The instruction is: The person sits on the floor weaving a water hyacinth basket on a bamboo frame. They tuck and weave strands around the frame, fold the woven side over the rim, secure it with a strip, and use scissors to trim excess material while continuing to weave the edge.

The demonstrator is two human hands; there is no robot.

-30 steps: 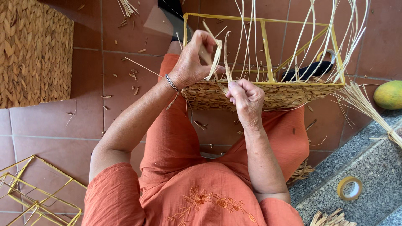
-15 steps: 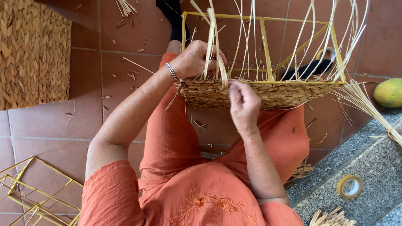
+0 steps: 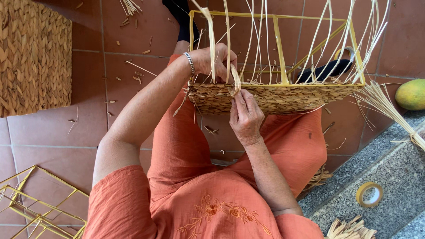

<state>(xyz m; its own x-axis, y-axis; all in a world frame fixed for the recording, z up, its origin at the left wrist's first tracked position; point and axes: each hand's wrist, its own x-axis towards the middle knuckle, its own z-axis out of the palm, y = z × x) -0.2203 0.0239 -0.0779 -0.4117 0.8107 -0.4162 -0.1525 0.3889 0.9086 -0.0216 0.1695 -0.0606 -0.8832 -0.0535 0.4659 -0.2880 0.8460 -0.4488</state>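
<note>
A half-woven basket [image 3: 283, 95] on a yellow wire frame [image 3: 276, 46] rests on my lap, its woven band of tan straw low and thin pale stakes standing up from it. My left hand [image 3: 211, 61] sits at the basket's left corner, fingers closed on a flat straw strand [image 3: 211, 44] that rises past the frame. My right hand [image 3: 245, 116] presses against the woven wall just below, fingertips pinching the looped end of the same strand [image 3: 234, 82]. A silver bracelet circles my left wrist.
A finished woven basket [image 3: 33, 53] stands at the left on the red tiles. Empty yellow wire frames [image 3: 35, 208] lie at the lower left. A tape roll [image 3: 369, 194] and straw bundles [image 3: 385, 104] sit on the grey stone ledge, with a green-yellow fruit [image 3: 411, 94].
My left hand has drawn the strand down and left toward the basket's corner. My right hand shifted left along the woven wall to meet it and pinch the loop.
</note>
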